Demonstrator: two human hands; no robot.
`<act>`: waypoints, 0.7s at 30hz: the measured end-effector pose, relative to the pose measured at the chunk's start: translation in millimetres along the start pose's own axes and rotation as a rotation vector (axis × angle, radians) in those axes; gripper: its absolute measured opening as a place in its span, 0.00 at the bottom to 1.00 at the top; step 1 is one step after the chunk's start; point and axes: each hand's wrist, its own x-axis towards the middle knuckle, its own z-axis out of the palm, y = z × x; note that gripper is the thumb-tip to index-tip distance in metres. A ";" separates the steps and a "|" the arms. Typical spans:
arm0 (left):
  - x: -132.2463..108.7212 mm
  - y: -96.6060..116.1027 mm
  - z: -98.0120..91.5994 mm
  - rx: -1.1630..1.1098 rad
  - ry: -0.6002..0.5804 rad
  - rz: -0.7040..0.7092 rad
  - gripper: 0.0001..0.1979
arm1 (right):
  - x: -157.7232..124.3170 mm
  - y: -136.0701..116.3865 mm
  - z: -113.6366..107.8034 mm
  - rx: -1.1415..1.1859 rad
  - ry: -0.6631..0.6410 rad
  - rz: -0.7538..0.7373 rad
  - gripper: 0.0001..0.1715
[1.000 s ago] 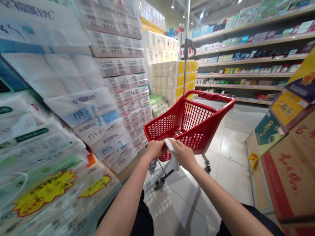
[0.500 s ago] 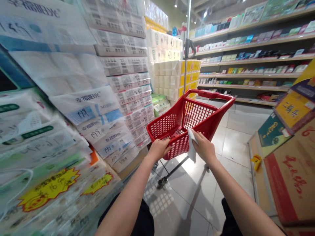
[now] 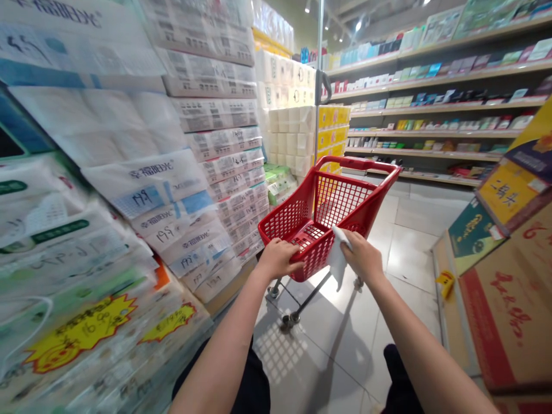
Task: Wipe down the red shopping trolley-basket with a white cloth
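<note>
A red plastic shopping cart (image 3: 345, 195) with grid-like walls stands on the tiled floor in front of me, its basket holding nothing that I can see. My left hand (image 3: 279, 259) grips the near left rim of the basket, fingers over the edge and thumb outside. A white cloth or wipe (image 3: 338, 259) hangs from my right hand (image 3: 361, 253), which is closed on it at the near right corner of the basket. The cloth lies against the cart's outer side there.
Stacked tissue packs (image 3: 164, 190) with handwritten prices rise along the left. Cardboard boxes (image 3: 513, 305) line the right side, near a small yellow tag (image 3: 445, 283). Shelves of boxed goods (image 3: 440, 106) run across the back. A thin upright pole (image 3: 319, 69) stands behind the cart.
The cart has turned slightly, its handle end shifting left. My right hand has moved a little to the right and down with the cloth, while my left hand keeps its hold on the rim.
</note>
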 end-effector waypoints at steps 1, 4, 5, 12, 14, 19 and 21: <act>-0.4 -2.4 0.4 0.001 0.005 0.012 0.17 | 1.1 7.9 -0.2 -0.020 -0.011 0.030 0.25; 1.4 -4.3 7.8 -0.002 0.010 0.029 0.17 | -1.5 14.7 1.5 -0.041 -0.023 0.044 0.27; 2.8 -3.3 11.3 -0.003 0.019 0.036 0.17 | -3.4 11.9 2.2 -0.031 -0.004 0.037 0.28; 12.9 16.4 27.6 0.001 0.103 0.104 0.16 | -7.3 -16.5 8.0 0.090 -0.003 -0.040 0.27; 14.2 22.6 30.5 0.003 0.106 0.119 0.16 | -8.8 -20.4 9.0 0.132 -0.014 -0.042 0.24; 15.8 32.9 36.2 -0.009 0.097 0.121 0.15 | -23.3 -32.0 6.5 0.181 -0.063 -0.217 0.19; 16.1 33.5 34.9 -0.032 0.097 0.125 0.15 | -28.5 -35.0 4.1 0.190 -0.107 -0.284 0.20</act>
